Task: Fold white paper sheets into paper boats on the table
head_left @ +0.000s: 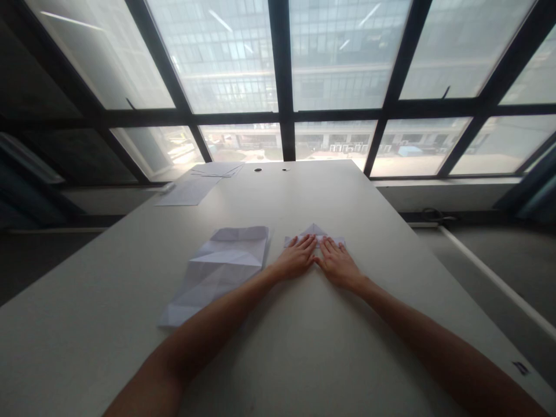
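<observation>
A small folded white paper (313,231) with a pointed top lies on the white table (304,347) in front of me. My left hand (296,259) lies flat on its left part, fingers stretched out and pressing down. My right hand (336,263) lies flat on its right part in the same way, and the two hands touch at the thumbs. Much of the folded paper is hidden under my fingers.
A larger creased white sheet (219,266) lies on the table just left of my left arm. Several flat sheets (197,185) sit at the far left corner. Two small round holes (258,170) mark the table's far edge, beyond which stand large windows.
</observation>
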Available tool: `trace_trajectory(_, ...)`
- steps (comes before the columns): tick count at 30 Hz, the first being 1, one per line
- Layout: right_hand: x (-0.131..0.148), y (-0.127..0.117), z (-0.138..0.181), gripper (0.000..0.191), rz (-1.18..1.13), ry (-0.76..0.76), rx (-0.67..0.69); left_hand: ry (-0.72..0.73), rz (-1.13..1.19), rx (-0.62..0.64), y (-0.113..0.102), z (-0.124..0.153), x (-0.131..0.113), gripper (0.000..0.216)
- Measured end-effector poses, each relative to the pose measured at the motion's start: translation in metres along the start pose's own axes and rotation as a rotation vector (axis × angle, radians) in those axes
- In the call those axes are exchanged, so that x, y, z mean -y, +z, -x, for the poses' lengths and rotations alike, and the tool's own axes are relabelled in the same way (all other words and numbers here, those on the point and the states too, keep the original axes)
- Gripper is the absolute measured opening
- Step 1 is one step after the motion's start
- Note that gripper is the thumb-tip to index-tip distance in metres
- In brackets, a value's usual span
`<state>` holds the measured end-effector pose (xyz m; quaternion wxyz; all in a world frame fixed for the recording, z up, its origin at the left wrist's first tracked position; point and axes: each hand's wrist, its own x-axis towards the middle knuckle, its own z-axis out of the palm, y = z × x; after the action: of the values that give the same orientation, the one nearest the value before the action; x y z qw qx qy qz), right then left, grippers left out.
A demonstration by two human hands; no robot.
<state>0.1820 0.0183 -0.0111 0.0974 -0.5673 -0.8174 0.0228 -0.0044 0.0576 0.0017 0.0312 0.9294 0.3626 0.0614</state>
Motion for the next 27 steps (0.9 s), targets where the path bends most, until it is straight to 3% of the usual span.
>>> trace_trajectory(6, 0.003, 0.0, 0.004, 0.086, 0.112, 0.33, -0.026, -0.018, 0.002, 0.033, -0.001, 0.0, 0.0, 0.056)
trace_trajectory(11, -0.007, 0.0, 0.005, 0.086, 0.106, 0.411, -0.067, -0.023, 0.024, 0.015, 0.002, 0.0, 0.002, 0.057)
trace_trajectory(13, -0.009, 0.0, 0.004, 0.083, 0.101, 0.38, -0.172, -0.02, 0.035, 0.008, 0.003, -0.001, 0.003, 0.057)
trace_trajectory(16, -0.005, 0.001, -0.001, 0.073, 0.041, 0.21, -0.294, -0.014, 0.048, -0.01, 0.003, -0.001, 0.003, 0.057)
trace_trajectory(21, 0.003, 0.005, -0.009, 0.066, -0.091, -0.071, -0.09, -0.004, 0.054, -0.04, 0.005, -0.001, 0.002, 0.059)
trace_trajectory(24, 0.002, 0.005, -0.008, 0.071, -0.08, -0.079, -0.019, -0.082, 0.013, -0.036, 0.009, 0.0, 0.002, 0.061)
trace_trajectory(27, 0.001, 0.002, -0.005, 0.073, -0.06, -0.071, -0.007, -0.25, -0.032, -0.057, 0.012, -0.001, 0.004, 0.068)
